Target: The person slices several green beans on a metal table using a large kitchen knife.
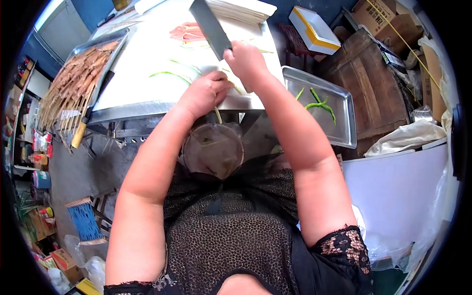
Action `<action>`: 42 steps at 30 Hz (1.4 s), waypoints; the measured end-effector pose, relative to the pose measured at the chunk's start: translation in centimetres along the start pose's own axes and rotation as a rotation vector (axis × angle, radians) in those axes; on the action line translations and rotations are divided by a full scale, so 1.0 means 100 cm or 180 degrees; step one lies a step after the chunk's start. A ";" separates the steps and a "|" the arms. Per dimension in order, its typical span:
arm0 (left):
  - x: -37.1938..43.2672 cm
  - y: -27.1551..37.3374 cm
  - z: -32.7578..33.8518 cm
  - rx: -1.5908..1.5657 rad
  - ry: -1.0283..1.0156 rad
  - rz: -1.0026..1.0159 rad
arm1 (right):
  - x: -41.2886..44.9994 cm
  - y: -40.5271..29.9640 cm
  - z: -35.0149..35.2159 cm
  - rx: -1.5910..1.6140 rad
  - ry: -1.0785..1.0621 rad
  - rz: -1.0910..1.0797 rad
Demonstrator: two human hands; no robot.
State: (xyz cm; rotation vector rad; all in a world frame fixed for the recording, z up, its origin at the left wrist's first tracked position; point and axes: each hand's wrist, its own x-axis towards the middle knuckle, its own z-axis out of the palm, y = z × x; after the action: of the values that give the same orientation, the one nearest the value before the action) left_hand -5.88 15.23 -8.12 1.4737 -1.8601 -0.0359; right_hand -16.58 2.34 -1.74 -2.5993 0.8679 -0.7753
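My right hand (246, 63) grips the handle of a cleaver (211, 27), its broad blade raised over the white work surface (136, 86). Close beside it, my left hand (207, 92) rests at the table's near edge, fingers bent around what seems to be a thin stick or stem (218, 115) that sticks out below. Long green strips, perhaps peppers (170, 73), lie to the left of my fingers. Beyond the blade is a pile of pinkish-orange strips (187, 31). What my left fingertips press on is partly hidden.
A metal tray of skewered meat (83, 66) stands at the left, near a wooden handle (79, 135). Right of the table, another metal tray (352, 121) holds several green peppers (318, 104). A lined bucket (214, 149) sits below the edge. A white-and-yellow box (315, 31) is at the upper right.
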 end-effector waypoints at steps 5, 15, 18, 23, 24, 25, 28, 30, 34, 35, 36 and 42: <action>-0.002 0.005 -0.004 0.0113 -0.0128 0.0019 | -0.068 0.016 -0.024 0.2222 0.0840 0.0653; 0.053 -0.015 0.030 0.0455 0.0186 -0.0180 | -0.166 0.066 -0.030 0.3675 0.1372 0.0972; 0.068 -0.035 0.022 -0.0133 0.0832 -0.0520 | -0.164 0.068 -0.033 0.3542 0.1347 0.0961; 0.068 -0.041 -0.048 0.0355 -0.0243 -0.0247 | -0.171 0.076 -0.040 0.3339 0.1428 0.1079; 0.053 -0.043 -0.061 0.0389 -0.0264 -0.0273 | -0.172 0.074 -0.039 0.3422 0.1404 0.1080; 0.040 -0.045 -0.072 0.0821 -0.0463 -0.0266 | -0.173 0.072 -0.039 0.3495 0.1386 0.1084; 0.013 -0.055 -0.088 0.1100 -0.0900 -0.0528 | -0.171 0.069 -0.040 0.3649 0.1379 0.1060; 0.007 -0.053 -0.088 0.0665 -0.0977 -0.0859 | -0.171 0.072 -0.039 0.3487 0.1389 0.1097; 0.024 -0.034 -0.068 0.0843 -0.1006 -0.0164 | -0.170 0.074 -0.042 0.3459 0.1424 0.1103; 0.029 -0.033 -0.061 0.0833 -0.1015 -0.0159 | -0.170 0.075 -0.042 0.3555 0.1411 0.1107; 0.034 -0.031 -0.054 0.0910 -0.0943 0.0003 | -0.169 0.076 -0.041 0.3660 0.1397 0.1111; 0.076 -0.038 -0.011 0.1106 -0.0472 -0.0198 | -0.167 0.076 -0.046 0.3558 0.1449 0.1273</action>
State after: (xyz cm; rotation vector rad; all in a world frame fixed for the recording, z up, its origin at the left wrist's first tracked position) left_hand -2.59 7.99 -5.01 1.8067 -2.0126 0.1601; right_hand -34.00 6.38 -7.88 -1.2568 0.7067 -1.2615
